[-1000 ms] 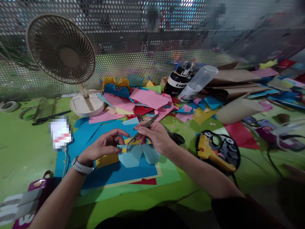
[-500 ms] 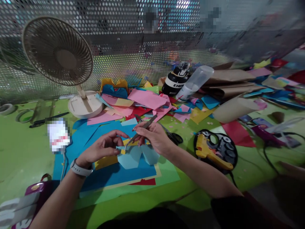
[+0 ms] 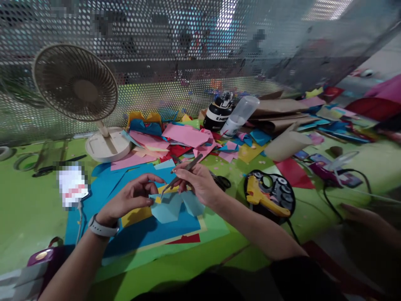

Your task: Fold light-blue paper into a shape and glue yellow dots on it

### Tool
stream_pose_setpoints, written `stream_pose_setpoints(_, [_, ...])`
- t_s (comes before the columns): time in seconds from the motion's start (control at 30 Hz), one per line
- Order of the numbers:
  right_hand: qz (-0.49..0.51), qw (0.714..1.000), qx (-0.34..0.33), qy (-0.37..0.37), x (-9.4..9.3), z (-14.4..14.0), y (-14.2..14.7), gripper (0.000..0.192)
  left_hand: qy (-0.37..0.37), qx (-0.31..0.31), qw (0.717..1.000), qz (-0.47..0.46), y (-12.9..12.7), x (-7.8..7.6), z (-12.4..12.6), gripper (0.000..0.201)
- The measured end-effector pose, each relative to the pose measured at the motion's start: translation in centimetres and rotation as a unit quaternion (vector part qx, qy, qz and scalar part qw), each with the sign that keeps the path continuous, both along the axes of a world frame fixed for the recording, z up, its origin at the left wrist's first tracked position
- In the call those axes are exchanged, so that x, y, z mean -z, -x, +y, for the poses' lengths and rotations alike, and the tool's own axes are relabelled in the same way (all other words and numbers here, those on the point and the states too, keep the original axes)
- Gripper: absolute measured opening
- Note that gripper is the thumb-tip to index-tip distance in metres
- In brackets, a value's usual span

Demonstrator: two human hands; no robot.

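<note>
In my right hand [image 3: 199, 182] I grip a pair of grey tweezers [image 3: 184, 170], slanting down to the left. Their bent tip meets a small yellow paper piece [image 3: 158, 200] on the light blue paper [image 3: 167, 210]. My left hand [image 3: 133, 194], with a white watch at the wrist, has its thumb at that paper's left edge; its index finger arches above, and the grip behind is partly hidden. Beneath lie a yellow sheet [image 3: 134, 216] and larger blue sheets [image 3: 125, 240]. A second light blue piece [image 3: 193, 203] sits under my right hand.
A yellow glue gun [image 3: 266, 198] rests on a black tray to the right. A fan [image 3: 108, 144], paper scraps [image 3: 184, 136], a black bottle [image 3: 217, 113] and a clear bottle [image 3: 239, 117] stand behind. A phone [image 3: 72, 184] lies left. Another person's hand [image 3: 360, 215] is at right.
The view has turned slightly, so the table's things sit further left. Both hands keep nearly the same pose, and the tweezers' tip stays at the small yellow piece.
</note>
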State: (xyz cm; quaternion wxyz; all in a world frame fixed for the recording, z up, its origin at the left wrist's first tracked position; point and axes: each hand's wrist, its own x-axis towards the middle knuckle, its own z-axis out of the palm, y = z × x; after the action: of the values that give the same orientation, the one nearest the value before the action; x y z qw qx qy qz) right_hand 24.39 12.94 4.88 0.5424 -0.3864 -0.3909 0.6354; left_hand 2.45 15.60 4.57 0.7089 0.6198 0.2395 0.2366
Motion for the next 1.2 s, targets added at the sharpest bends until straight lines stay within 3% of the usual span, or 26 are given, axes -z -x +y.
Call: stream_pose_setpoints(1.2, [-0.010, 1.000, -0.001, -0.008, 0.88, -0.02, 0.13, 0.029, 0.026, 0.009, 0.999, -0.026, -0.36, 0.09, -0.26, 0.040])
